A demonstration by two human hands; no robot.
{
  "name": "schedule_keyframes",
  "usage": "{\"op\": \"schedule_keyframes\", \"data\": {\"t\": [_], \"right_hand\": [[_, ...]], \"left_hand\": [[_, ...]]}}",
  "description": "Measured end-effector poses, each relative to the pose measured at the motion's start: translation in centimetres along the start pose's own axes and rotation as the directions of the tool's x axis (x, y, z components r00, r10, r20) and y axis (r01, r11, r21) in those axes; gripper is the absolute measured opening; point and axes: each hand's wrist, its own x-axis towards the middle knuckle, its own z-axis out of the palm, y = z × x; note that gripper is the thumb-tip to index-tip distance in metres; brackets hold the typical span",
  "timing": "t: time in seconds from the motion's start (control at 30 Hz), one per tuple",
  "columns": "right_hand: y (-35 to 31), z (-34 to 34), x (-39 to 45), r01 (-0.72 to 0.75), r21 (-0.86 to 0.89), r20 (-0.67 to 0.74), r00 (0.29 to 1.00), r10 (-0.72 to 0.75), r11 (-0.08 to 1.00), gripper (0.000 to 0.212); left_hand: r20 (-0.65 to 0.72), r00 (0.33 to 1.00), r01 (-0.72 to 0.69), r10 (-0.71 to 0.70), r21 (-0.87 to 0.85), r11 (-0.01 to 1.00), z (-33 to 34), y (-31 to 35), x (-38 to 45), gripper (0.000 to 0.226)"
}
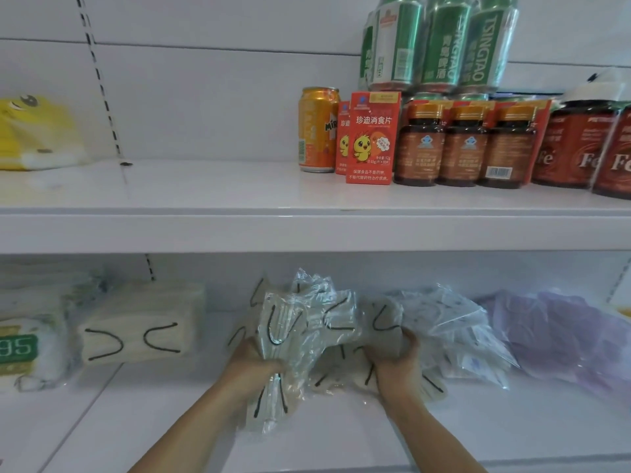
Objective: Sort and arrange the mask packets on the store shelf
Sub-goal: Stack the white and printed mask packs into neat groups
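Head view looks at two white shelves. On the lower shelf, far left, sits a pack with a green "95" label, and just beside it a neat beige stack of masks with black ear loops facing out. Next comes the left hand, its fingers curled round a clear-wrapped bundle of mask packets that stands nearly upright, its lower end hanging below the palm. Between the hands a loose heap of mask packets lies on the shelf. The right hand grips a beige packet at the heap's right side, thumb over its front. Just beyond, clear patterned packets lie slumped, and a pale purple bag rests at far right. On the upper shelf, a yellow pack is at left, then an orange can, red boxes, brown bottles and green cans stacked above.
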Motion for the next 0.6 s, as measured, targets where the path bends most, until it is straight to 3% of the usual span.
{"op": "schedule_keyframes", "data": {"t": [0.2, 0.3, 0.4, 0.5, 0.6], "right_hand": [[-0.8, -0.1, -1.2, 0.087, -0.410, -0.033, 0.993, -0.110, 0.908, 0.088], [-0.9, -0.1, -3.1, 0.303, -0.583, 0.018, 0.932, -0.361, 0.754, 0.083], [-2.0, 0.3, -5.0, 0.445, -0.343, 0.282, 0.889, -0.361, 0.827, 0.090], [-2.4, 2.0, -5.4, 0.250, -0.072, 0.555, 0.814, -0.169, 0.966, 0.102], [-2.5, 3.8, -5.5, 0.120, -0.023, 0.622, 0.779, -0.080, 0.992, 0.101]], "left_hand": [[0.082, 0.987, -0.144, 0.138, 0.078, 0.986, -2.6, -2.2, -1.8, 0.041], [0.127, 0.983, -0.147, 0.134, 0.099, 0.984, -4.0, -3.0, -2.0, 0.038], [0.175, 0.970, -0.193, 0.167, 0.147, 0.970, -5.7, -2.9, -2.1, 0.038], [0.265, 0.936, -0.296, 0.233, 0.231, 0.927, -8.0, -1.9, -2.4, 0.038], [0.328, 0.902, -0.392, 0.281, 0.351, 0.850, -10.2, -1.1, -2.3, 0.035]]}}
